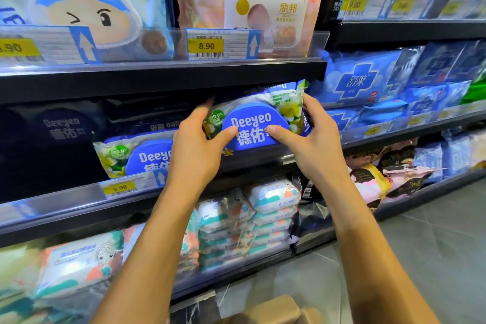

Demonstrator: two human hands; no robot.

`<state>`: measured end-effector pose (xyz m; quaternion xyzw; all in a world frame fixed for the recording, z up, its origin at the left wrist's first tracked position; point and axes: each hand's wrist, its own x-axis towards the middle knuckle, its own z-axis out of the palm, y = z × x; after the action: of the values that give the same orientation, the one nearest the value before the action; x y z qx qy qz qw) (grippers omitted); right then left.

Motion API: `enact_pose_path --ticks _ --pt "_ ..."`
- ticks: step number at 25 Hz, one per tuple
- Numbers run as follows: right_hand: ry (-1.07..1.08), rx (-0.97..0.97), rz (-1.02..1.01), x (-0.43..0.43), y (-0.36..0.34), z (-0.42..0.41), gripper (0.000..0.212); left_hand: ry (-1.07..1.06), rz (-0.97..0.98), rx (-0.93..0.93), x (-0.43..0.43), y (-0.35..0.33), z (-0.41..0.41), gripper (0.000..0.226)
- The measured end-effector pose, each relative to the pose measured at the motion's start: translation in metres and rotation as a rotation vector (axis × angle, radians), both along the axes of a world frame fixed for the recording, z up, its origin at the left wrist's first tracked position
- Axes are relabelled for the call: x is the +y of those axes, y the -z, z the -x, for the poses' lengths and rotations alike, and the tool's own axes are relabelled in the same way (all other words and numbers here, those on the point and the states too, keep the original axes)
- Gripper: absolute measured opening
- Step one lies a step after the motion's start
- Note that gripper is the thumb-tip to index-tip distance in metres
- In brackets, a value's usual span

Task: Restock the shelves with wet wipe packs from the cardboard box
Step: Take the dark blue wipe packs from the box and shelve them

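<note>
A blue and white Deeyeo wet wipe pack (259, 116) with a blue lid and flower print is held upright at the middle shelf (65, 200), right side. My left hand (196, 144) grips its left edge, thumb on the lid. Gripping the pack's right edge is my right hand (313, 137), thumb also on the lid. A second identical pack (136, 155) stands to the left on the same shelf. Another pack lies flat above and behind the held one. The corner of a cardboard box (276, 310) shows on the floor at the bottom.
The upper shelf (163, 73) carries a blue cartoon pack (84, 5) and a pink pack (249, 8). Dark Deeyeo packs (57, 129) fill the middle shelf's left. White wipe packs (263, 213) stack on the lower shelf. Blue pad packs (368, 79) fill the right bay. Grey floor lies at right.
</note>
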<state>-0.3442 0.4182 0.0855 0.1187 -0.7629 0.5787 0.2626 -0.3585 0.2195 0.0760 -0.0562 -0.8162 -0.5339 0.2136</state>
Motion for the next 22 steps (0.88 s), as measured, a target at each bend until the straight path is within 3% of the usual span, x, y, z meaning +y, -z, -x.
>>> enact_pose_path --ticks 7,13,18,22 --pt "-0.078 -0.030 -0.047 -0.024 0.004 0.010 0.046 -0.108 0.029 0.008 -0.024 0.001 -0.007 0.042" --pt "-0.019 -0.037 -0.073 -0.029 0.012 0.025 0.024 -0.234 0.130 0.018 -0.019 -0.004 -0.010 0.043" --pt "0.075 -0.068 -0.123 -0.033 0.019 0.038 0.032 -0.289 0.183 0.004 -0.007 -0.007 -0.010 0.040" --pt "0.066 -0.118 -0.063 -0.030 0.025 0.042 0.050 -0.313 0.244 0.063 -0.002 -0.004 -0.008 0.045"
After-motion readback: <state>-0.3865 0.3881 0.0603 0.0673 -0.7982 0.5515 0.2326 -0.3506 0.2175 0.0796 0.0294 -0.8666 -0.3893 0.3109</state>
